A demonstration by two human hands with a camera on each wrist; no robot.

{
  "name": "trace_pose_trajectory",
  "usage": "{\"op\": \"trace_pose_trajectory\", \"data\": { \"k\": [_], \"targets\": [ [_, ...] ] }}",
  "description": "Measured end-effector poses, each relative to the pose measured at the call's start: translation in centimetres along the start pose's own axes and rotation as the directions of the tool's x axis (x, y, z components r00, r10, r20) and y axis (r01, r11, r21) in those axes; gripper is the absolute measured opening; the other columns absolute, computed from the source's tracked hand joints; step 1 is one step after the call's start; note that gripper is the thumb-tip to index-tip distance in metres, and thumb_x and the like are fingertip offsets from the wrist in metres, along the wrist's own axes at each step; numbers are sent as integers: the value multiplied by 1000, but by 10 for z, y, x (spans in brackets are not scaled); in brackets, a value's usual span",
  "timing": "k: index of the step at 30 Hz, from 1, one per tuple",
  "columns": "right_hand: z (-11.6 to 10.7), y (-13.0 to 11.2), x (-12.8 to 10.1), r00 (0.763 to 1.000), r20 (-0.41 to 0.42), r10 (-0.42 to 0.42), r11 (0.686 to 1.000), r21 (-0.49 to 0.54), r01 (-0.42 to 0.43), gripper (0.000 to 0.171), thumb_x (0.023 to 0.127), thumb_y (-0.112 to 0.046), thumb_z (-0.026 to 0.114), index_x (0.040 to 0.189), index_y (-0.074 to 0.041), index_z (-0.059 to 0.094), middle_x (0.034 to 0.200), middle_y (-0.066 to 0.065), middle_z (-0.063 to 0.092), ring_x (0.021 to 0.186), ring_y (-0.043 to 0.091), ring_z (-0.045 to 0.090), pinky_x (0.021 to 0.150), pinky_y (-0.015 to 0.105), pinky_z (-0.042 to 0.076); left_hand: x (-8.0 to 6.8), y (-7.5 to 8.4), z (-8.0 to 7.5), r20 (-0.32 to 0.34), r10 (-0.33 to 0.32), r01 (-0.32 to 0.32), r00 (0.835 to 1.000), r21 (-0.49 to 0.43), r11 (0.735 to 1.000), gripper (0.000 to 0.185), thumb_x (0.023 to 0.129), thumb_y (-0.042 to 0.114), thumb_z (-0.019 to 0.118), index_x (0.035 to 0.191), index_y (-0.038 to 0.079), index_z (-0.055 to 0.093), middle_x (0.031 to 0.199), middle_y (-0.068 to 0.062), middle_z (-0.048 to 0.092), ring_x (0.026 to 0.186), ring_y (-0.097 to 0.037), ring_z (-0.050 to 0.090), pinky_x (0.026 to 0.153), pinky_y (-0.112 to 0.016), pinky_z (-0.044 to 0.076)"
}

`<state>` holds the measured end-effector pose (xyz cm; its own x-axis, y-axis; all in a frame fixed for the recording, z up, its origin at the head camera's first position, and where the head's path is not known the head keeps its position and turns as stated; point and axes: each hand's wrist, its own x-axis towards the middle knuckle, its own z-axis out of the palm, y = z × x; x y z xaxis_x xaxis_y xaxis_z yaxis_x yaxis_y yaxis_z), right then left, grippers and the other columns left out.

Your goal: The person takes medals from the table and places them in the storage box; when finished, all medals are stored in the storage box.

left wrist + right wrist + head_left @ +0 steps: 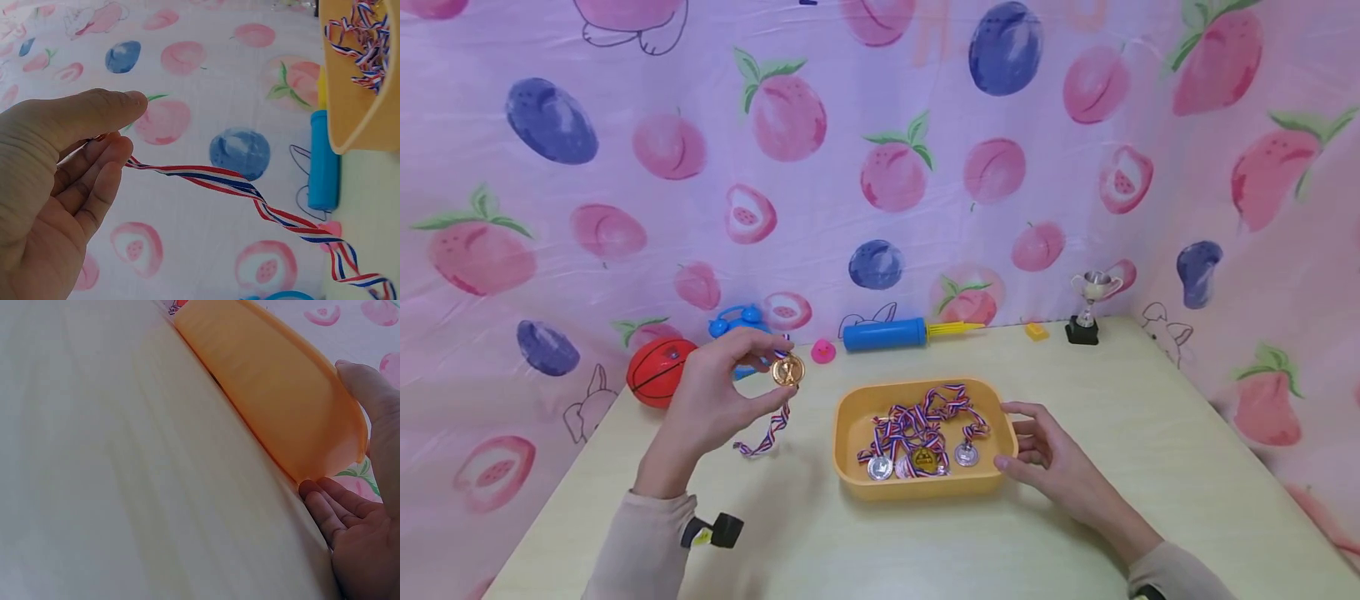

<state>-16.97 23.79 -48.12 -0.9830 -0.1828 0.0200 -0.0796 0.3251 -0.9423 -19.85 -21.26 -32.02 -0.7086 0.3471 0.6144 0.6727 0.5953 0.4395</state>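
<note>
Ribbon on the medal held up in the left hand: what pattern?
Red, white and blue stripes on the ribbon, clearest in the left wrist view.

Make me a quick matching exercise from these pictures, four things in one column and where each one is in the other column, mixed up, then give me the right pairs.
Things
1. bronze medal
2. gold medal
3. small trophy
4. orange ball

Places
A. at the table's far left edge, by the curtain
B. lying in the yellow tray
C. pinched in the left hand, held above the table
D. standing at the table's far right corner

Pairs: 1-C, 2-B, 3-D, 4-A
</note>
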Motion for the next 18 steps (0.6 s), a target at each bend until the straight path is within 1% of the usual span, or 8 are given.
{"op": "trace_pose_trajectory", "data": {
  "k": [2,7,11,14,18],
  "targets": [
    [0,0,0,1000,-1,-2,1000,2,2,76,104,-30,83,166,-26,39,156,21,58,124,30,68,99,19,56,7,2,-3,-13,17,-17,1000,-1,1000,54,74,4,104,121,11,80,111,5,79,92,-17,75,88,-14,56],
    [0,1,-1,1000,0,-9,1000,3,9,76,104,-30,83,166,-26,39,156,21,58,125,30,67,99,19,56,22,8,-7,-29,63,-63,998,-4,998,52,75,1,103,121,10,80,108,3,78,91,-17,73,89,-13,56],
    [-1,1,0,1000,1,-10,1000,0,10,76,103,-30,83,166,-26,39,156,21,58,124,29,68,99,19,56,31,13,-7,-37,85,-86,996,-11,996,55,76,0,102,125,11,81,114,1,79,94,-16,72,88,-14,56],
    [-1,0,0,1000,1,-11,1000,1,11,76,103,-30,83,166,-25,40,155,21,59,124,29,68,99,19,56,38,18,-6,-37,84,-85,996,-16,996,57,77,2,102,129,12,80,120,0,78,98,-17,72,88,-13,55],
    [0,0,-1,1000,3,-6,1000,3,6,76,103,-30,83,166,-25,40,155,21,59,124,29,68,100,19,55,48,26,-3,-45,98,-98,994,-17,995,56,79,4,102,130,11,79,121,-3,77,101,-19,72,90,-12,53]
  ]
}}
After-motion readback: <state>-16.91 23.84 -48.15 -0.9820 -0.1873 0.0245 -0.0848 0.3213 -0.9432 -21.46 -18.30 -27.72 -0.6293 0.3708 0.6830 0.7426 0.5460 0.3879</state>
